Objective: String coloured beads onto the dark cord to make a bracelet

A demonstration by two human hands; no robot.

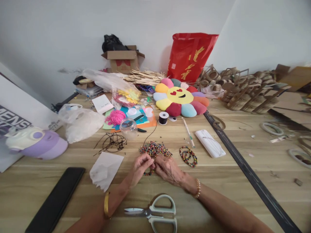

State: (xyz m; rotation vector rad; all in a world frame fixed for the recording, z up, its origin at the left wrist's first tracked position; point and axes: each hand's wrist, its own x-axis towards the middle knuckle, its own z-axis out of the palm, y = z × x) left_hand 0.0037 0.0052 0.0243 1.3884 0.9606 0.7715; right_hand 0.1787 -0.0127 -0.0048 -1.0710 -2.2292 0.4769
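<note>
My left hand point(143, 165) and my right hand point(167, 168) meet at the middle of the table, fingertips pinched together. Between and below them hangs or lies a beaded bracelet point(148, 172) of multicoloured beads; the spot where the fingers grip it is mostly hidden. Just beyond the fingers spreads a pile of loose beads point(155, 148). A spool of black cord point(163, 118) stands behind the pile, its loose end running down to the beads. Finished-looking beaded bracelets point(188, 156) lie to the right. Scissors point(150, 212) with pale handles rest between my forearms.
At left are a black phone-like slab point(55, 199), torn white paper point(106, 170), tangled black cord point(113, 142) and a clear jar point(128, 127). A white power strip point(210, 143) lies right. Behind are a flower cushion point(179, 97) and small woven baskets point(250, 97).
</note>
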